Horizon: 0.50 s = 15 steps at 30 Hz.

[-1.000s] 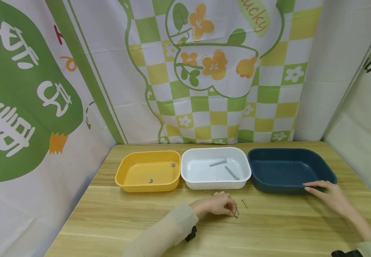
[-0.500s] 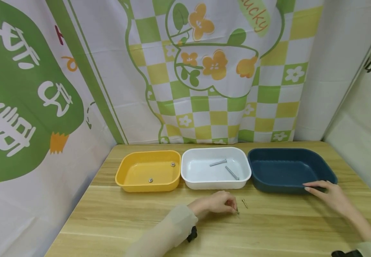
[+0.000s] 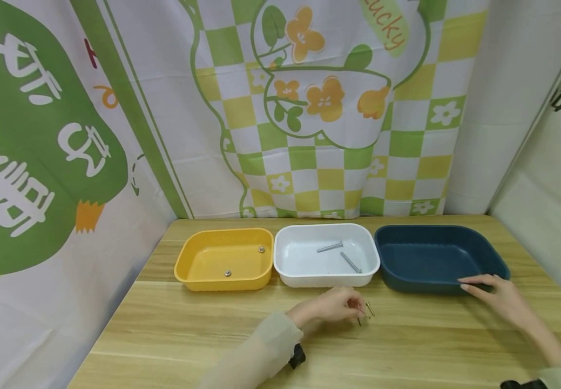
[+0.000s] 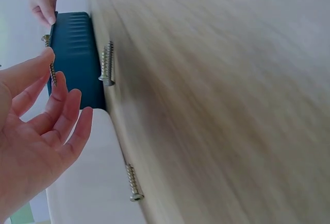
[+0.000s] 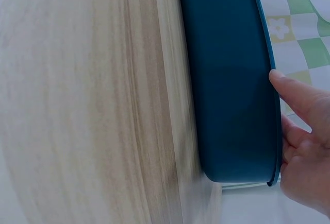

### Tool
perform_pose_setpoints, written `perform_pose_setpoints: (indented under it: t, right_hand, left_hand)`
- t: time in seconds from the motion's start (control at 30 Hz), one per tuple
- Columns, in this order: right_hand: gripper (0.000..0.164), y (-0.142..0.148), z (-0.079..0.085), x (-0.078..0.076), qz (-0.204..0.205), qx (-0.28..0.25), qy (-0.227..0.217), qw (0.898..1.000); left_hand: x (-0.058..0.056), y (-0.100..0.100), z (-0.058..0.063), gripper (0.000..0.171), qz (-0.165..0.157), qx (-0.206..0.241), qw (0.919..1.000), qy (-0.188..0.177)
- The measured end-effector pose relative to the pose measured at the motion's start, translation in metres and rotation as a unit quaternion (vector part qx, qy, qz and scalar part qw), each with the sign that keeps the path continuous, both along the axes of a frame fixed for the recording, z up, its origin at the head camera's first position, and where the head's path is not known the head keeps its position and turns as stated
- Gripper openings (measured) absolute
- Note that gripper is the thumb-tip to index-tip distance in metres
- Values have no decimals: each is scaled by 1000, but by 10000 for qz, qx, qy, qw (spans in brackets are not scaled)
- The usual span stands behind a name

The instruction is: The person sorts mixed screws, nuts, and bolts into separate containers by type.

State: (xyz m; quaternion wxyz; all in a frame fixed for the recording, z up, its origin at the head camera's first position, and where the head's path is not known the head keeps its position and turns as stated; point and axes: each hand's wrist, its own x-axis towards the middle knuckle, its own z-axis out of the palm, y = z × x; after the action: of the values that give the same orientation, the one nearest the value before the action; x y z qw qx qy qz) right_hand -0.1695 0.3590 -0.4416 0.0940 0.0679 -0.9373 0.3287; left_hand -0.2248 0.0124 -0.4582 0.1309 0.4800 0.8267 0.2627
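My left hand pinches a small screw between thumb and index finger, its head up and its pointed end down, with the other fingers loosely spread. Two more screws lie side by side on the wood beyond the fingertips; in the head view a brass-coloured screw shows just right of the hand. Another screw lies near the white tray. My right hand grips the near rim of the dark blue tray, thumb on the outside and fingers on the inside.
The yellow tray, holding two small nuts, stands left of the white one. Two long silver bolts lie in the white tray. All trays stand in a row on the wooden table, before a printed curtain.
My left hand has shifted slightly right and picked a screw off the table. The right hand keeps its grip on the blue tray's rim.
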Motion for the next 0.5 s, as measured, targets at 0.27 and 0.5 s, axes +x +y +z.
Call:
perform_pose_setpoints:
  t: [0.27,0.5]
  right_hand:
    - [33,-1,-1,0,-50,5,-161,9999]
    - [31,0,-1,0,-66,-137,-26,9999]
  left_hand:
    - [1,6,6,5,171,170,9997,-68]
    - [2,13,12,6,73,376,9991,157]
